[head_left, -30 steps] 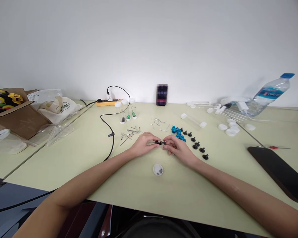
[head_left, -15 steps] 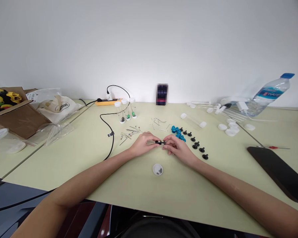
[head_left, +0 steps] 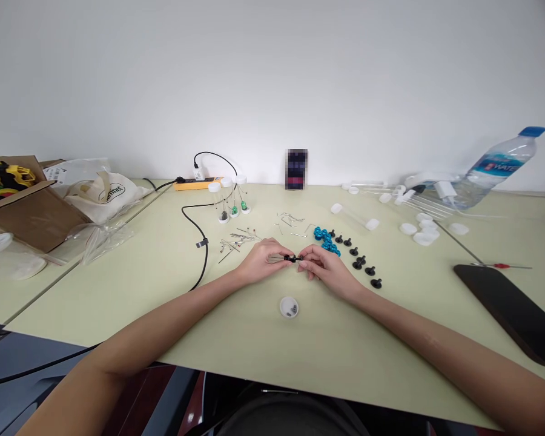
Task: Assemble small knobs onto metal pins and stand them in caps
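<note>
My left hand (head_left: 263,260) pinches a small black part (head_left: 290,258) in front of me, with thin metal rods poking back under its fingers. My right hand (head_left: 326,266) has thumb and fingertips closed on the right end of that same part, so the two hands almost meet. Below them is a small white cap (head_left: 289,307) with tiny dark grey pieces in it. Just beyond my right hand lie blue knob-like parts (head_left: 326,241) and a row of black disc-based pieces (head_left: 358,263). Thin metal pins (head_left: 238,239) are scattered beyond my left hand.
Three clear tubes with white caps (head_left: 227,181) stand near an orange power strip (head_left: 197,184) and black cable. A phone (head_left: 296,169) leans on the wall. To the right are white caps (head_left: 426,236), a tilted water bottle (head_left: 499,163), a red-handled tool (head_left: 502,266) and a black slab (head_left: 508,315).
The right fingertips have closed in over the right end of the black part, so less of it shows. The view has shifted very slightly; the things on the table stay put.
</note>
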### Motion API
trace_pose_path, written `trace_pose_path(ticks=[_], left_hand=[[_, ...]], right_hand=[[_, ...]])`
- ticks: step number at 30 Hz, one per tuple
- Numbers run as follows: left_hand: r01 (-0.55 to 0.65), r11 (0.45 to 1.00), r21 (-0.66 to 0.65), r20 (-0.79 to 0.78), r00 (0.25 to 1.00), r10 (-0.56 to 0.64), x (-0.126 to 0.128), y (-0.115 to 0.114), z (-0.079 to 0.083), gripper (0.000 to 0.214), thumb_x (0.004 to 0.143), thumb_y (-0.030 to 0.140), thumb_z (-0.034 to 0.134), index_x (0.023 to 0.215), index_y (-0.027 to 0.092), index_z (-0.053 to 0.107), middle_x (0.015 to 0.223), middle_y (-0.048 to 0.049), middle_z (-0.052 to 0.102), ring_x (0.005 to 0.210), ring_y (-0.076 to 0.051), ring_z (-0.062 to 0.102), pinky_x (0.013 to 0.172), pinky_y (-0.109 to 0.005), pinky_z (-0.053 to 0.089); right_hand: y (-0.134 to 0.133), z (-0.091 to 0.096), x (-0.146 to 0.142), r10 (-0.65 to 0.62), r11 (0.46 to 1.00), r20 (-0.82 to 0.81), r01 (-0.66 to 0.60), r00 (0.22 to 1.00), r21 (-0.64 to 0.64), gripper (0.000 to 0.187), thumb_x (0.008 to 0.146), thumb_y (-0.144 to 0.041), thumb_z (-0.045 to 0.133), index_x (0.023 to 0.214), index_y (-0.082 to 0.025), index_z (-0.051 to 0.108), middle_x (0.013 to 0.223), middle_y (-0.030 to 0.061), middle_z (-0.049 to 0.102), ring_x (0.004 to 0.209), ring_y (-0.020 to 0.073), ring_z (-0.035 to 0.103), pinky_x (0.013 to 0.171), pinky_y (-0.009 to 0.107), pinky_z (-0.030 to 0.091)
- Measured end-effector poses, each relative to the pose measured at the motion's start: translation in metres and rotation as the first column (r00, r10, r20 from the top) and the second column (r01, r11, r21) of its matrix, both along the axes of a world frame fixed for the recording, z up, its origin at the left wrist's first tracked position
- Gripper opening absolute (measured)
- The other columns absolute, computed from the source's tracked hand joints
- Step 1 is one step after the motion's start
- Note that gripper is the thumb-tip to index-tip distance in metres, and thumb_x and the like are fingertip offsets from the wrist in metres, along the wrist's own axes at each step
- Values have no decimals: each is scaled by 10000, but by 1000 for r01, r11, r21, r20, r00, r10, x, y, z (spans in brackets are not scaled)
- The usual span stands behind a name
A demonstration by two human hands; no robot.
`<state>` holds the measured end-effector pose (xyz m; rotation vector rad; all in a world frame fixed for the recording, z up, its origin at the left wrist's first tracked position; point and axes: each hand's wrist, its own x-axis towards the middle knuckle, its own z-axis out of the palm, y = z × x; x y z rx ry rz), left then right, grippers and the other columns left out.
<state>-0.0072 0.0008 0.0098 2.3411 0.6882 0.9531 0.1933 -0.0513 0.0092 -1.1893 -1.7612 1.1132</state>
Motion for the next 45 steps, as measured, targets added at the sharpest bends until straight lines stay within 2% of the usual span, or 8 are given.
trace_pose_path(ticks=[21,34,45], left_hand=[[4,1000,-2,-21,1000,-4,-1,-1,1,195,766,282,593,935,207,656,846,-19,674,810,-138,573,762,-261,445],[-18,999,30,-15,1000,19,0,-2,1,199,778,296,573,936,208,656,827,-27,671,800,-146,575,761,-279,444],[3,999,52,-13,1000,-2,0,-1,1,182,779,284,572,918,204,658,834,-23,676,797,-140,572,746,-270,440]], right_hand=[[0,0,-1,-6,1000,54,5,999,15,255,839,-422,433,925,-193,505,724,19,627,589,128,542,614,284,436],[-3,4,-3,-9,1000,73,7,997,30,290,858,-436,392,1014,-203,464,727,19,611,607,137,546,622,304,446],[-3,6,-3,1,999,80,-4,997,36,303,853,-450,391,943,-189,516,746,38,622,613,140,556,616,298,443]])
